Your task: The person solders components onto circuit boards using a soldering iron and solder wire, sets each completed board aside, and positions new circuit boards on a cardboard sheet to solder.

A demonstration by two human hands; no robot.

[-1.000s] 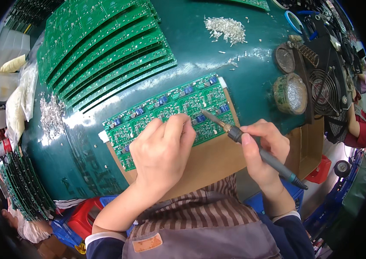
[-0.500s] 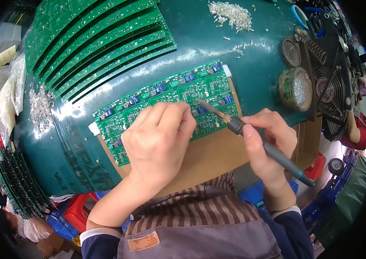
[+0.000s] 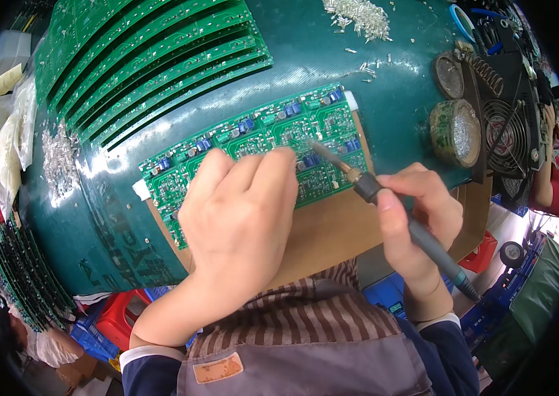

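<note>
A green circuit board panel [image 3: 266, 132], dotted with blue and silver components, lies tilted on a piece of brown cardboard [image 3: 332, 228]. Small white pieces [image 3: 351, 100] stick out at its ends. Over the panel's lower left part is my left hand [image 3: 236, 211], fingers curled and closed; whatever they grip is hidden under the hand. My right hand [image 3: 421, 218] holds a soldering iron [image 3: 415, 231] like a pen. The iron's tip, slightly blurred, is above the right half of the panel, to the right of my left fingers.
Several large green boards [image 3: 154, 59] stand in a row at the far left. Small silver pins [image 3: 362, 18] are heaped at the back, with another pile [image 3: 60, 162] at left. A round solder-filled pot [image 3: 456, 135] and a fan [image 3: 507, 135] stand at right. Dark boards [image 3: 25, 277] lean lower left.
The soldering iron and my right hand have shifted slightly right. My left hand has turned a little and its knuckles sit slightly higher over the panel.
</note>
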